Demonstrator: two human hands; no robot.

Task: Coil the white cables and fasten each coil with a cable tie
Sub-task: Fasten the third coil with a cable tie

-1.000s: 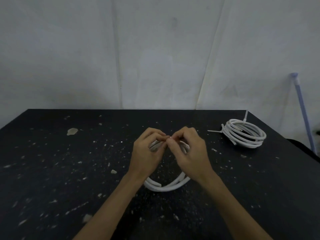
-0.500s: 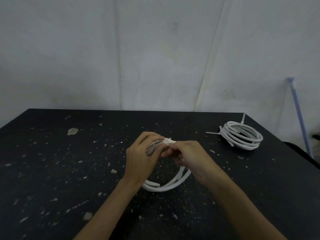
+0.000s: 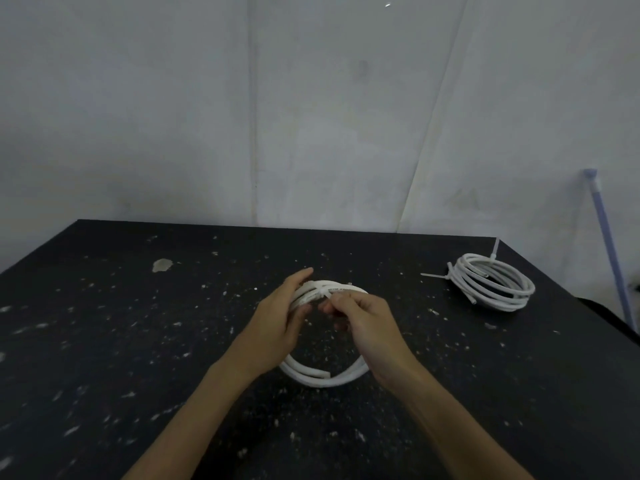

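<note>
A white cable coil (image 3: 325,377) lies on the black table (image 3: 104,341) in front of me. My left hand (image 3: 277,327) cups the coil's far left side, thumb and fingers around the strands. My right hand (image 3: 363,323) is pinched at the coil's far edge on a white cable tie (image 3: 323,292) that wraps the strands there. Both hands hide much of the coil's middle. A second white coil (image 3: 495,287) rests at the back right, bound with cable ties whose tails stick out.
The table is dusted with white flecks and has a pale patch (image 3: 162,265) at the back left. A light blue pole (image 3: 609,247) leans on the white wall at the right. The table's right edge runs close behind the second coil.
The hands met fingertip to fingertip over the coil's far edge; since then my right hand has drawn toward the right and nearer me, and my left fingers have spread along the strands. The view has tilted slightly.
</note>
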